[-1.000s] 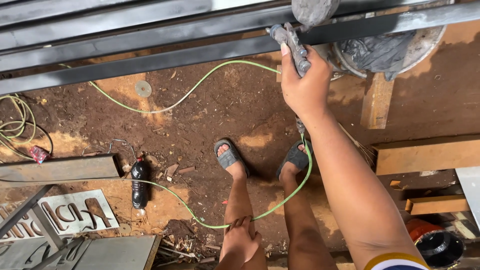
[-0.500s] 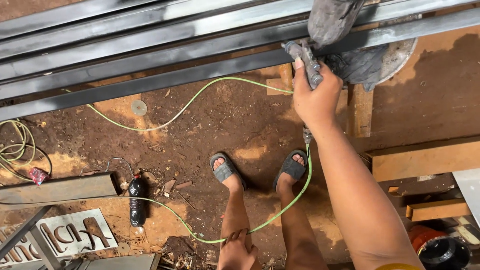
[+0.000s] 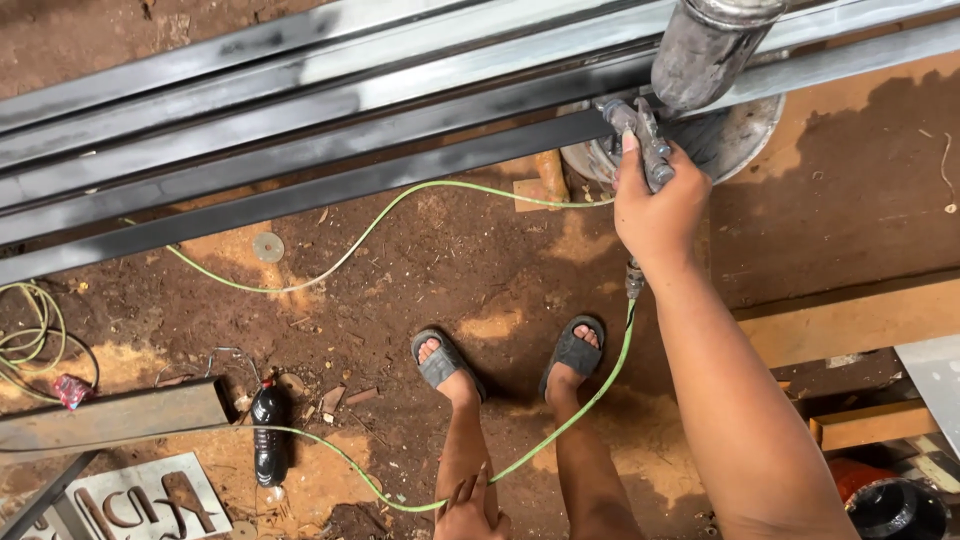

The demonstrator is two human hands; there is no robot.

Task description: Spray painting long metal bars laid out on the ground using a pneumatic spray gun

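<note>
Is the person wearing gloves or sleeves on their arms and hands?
No gloves. The right hand is bare, and the long arm behind it shows no sleeve, watch or bracelet. The left hand is bare too, with only its fingers peeking in at the bottom edge. On the feet are grey sandals.

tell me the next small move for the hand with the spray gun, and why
Probably sweep the spray gun leftward along the metal bars. The right hand holds it at the right end, where the nearest bar looks dark, while patches farther left look pale. The green hose lies slack, so it should follow.
</note>
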